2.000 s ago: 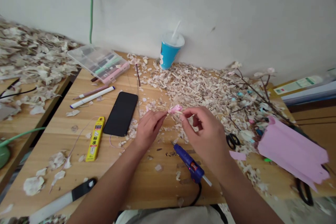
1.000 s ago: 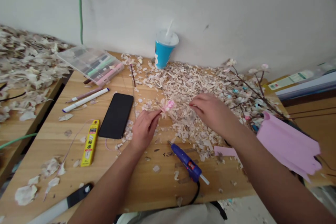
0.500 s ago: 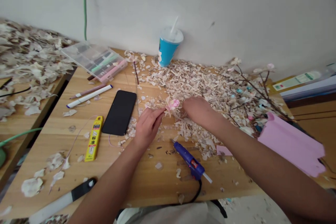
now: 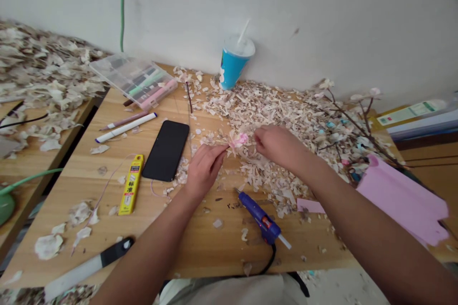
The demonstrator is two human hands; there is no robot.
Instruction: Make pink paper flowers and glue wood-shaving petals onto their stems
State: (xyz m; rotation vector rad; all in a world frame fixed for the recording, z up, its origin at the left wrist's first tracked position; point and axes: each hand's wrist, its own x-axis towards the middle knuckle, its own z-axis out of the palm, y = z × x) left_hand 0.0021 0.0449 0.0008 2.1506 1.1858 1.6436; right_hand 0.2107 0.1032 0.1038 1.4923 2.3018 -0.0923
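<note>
Pinched between the thumb and fingers of my left hand (image 4: 206, 167) is the thin dark stem of a pink and white flower (image 4: 239, 140), its head pointing to the right. My right hand (image 4: 274, 142) hovers just right of the flower, over the pale petal scraps (image 4: 265, 107), with its fingers curled together. Whatever those fingertips hold, if anything, is hidden. Below both hands a blue glue gun (image 4: 259, 217) lies on the wooden table (image 4: 200, 252), its nozzle toward the upper left and a glue stick poking from its back end.
A blue cup with a straw (image 4: 234, 64) stands against the wall. Leftward lie a black phone (image 4: 166, 150), a yellow blade pack (image 4: 131, 185), a white marker (image 4: 126, 127), a clear pen case (image 4: 134, 78) and a black-and-white tool (image 4: 89, 267). Flowering branches (image 4: 352, 124) and pink sheets (image 4: 402, 200) are at right.
The view has shifted slightly. My right hand has drawn a little away from the flower, widening the gap. My left hand still pinches the stem.
</note>
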